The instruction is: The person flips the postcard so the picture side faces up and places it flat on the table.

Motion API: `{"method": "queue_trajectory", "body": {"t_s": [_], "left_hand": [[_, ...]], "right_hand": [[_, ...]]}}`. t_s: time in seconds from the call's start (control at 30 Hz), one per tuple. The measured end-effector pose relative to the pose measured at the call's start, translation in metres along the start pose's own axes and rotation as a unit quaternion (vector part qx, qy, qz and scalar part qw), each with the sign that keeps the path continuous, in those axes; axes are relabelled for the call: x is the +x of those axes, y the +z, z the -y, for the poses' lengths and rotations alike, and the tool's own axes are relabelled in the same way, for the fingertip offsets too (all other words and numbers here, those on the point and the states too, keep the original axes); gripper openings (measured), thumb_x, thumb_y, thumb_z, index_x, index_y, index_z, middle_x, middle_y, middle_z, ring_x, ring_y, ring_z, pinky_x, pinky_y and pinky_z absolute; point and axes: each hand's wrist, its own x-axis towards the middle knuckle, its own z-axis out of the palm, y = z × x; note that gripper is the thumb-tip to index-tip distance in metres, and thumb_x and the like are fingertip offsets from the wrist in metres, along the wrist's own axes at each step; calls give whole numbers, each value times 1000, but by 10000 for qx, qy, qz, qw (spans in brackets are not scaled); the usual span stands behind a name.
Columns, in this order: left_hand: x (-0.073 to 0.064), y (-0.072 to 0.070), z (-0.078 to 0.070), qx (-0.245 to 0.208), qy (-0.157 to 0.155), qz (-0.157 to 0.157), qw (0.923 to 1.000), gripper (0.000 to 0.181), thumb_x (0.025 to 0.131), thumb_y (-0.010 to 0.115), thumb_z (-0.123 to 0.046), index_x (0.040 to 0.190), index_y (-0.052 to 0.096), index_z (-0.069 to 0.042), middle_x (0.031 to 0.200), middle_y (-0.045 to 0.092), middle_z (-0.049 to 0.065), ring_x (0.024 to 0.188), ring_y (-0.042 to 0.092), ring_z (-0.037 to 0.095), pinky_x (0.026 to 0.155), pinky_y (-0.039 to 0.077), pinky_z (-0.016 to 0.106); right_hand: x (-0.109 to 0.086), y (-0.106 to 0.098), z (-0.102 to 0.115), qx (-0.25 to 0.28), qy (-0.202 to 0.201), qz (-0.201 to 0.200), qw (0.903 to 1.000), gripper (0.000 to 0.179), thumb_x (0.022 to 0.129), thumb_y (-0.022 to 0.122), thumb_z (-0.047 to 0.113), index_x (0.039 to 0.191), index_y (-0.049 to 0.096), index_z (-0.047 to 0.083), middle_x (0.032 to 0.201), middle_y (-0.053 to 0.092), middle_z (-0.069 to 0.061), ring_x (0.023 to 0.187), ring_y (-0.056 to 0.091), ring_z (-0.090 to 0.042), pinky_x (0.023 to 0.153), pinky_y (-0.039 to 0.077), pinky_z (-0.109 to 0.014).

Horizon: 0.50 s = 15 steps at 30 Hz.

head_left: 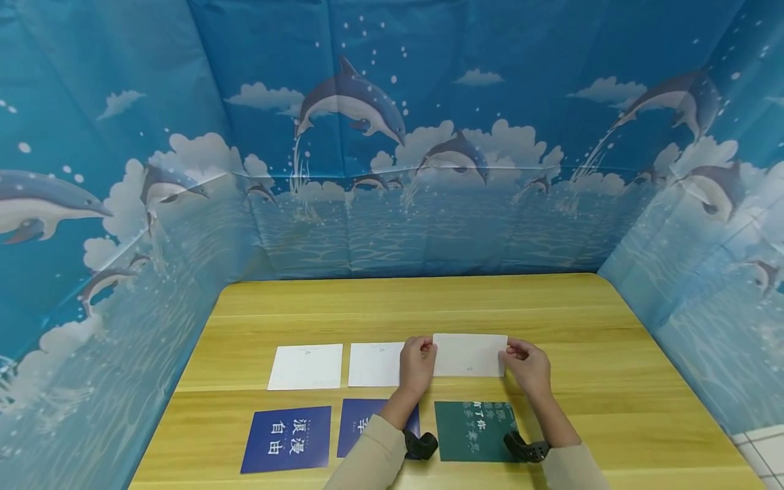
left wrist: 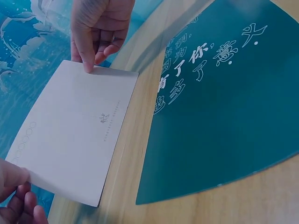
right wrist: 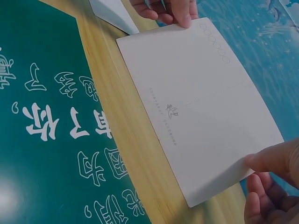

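Both hands pinch one white postcard (head_left: 469,354) by its short sides, thumbs on top. My left hand (head_left: 416,365) grips its left side and my right hand (head_left: 530,369) its right side. Small print and a little bird mark lie near one long edge in the right wrist view, with a row of circles at a corner. On the near side of it lies a green card (head_left: 474,435) with white characters, partly covered by a wrist strap. The left hand overlaps another white card (head_left: 373,364) in the head view.
A further white card (head_left: 305,367) lies at the left of the wooden table (head_left: 551,306). In front of it are a blue card (head_left: 286,439) with white characters and a second blue card (head_left: 355,425), partly behind the left forearm. A dolphin-printed curtain (head_left: 392,231) surrounds the table.
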Motion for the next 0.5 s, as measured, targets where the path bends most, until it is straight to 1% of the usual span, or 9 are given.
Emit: {"method": "queue_trajectory", "body": {"t_s": [0.1,0.13,0.2,0.23,0.27,0.33,0.4,0.5], "left_hand": [[0,-1,0,7,-119,52,9999,16,89,58,-9,92,67,3,81,55,1,74,54,12,64,48,24],[0,-2,-3,-1,-265,97,9996,14,88,59,-8,92,67,4,82,56,1,75,55,14,66,49,26],[0,-3,-4,113,-350,155,9992,13,88,59,-6,92,67,3,83,57,2,76,56,16,67,50,26],[0,-3,-5,171,-395,189,9989,13,88,60,-6,93,68,3,84,57,2,77,57,16,67,50,25],[0,-4,-6,242,-417,224,9986,13,88,60,-6,93,68,2,85,58,3,78,57,17,68,50,25],[0,-6,-7,346,-383,262,9983,13,88,60,-5,94,68,2,86,59,4,79,58,17,68,50,24],[-1,-7,-9,402,-314,273,9983,13,88,60,-5,94,69,2,88,59,5,79,58,17,69,49,24],[-2,-9,-10,410,-133,240,9988,12,86,61,-3,94,69,2,87,60,6,78,58,18,68,49,24]], "right_hand": [[-10,-8,22,151,-151,15,9998,31,80,71,13,103,64,-7,83,60,-10,73,52,-16,50,45,-21],[-13,-11,28,256,-219,40,9994,31,80,71,13,102,63,-9,82,60,-10,72,52,-16,49,44,-21],[-20,-16,42,367,-251,43,9990,31,80,70,10,101,62,-11,82,60,-11,71,52,-15,50,44,-20],[-22,-17,46,341,-244,-11,9991,29,80,70,9,101,63,-11,81,60,-10,71,52,-13,49,44,-19],[-24,-18,51,323,-264,-16,9991,29,80,69,7,101,63,-11,81,60,-12,71,52,-13,52,44,-18],[-27,-20,56,228,-325,-34,9992,27,79,68,3,100,63,-12,82,61,-15,71,52,-14,57,44,-14],[-29,-20,59,30,-346,-106,9993,24,79,68,0,99,64,-11,83,62,-16,71,53,-13,57,44,-13],[-30,-21,60,-224,-496,-138,9984,22,78,69,-1,98,65,-11,83,62,-18,70,53,-13,56,44,-13]]}}
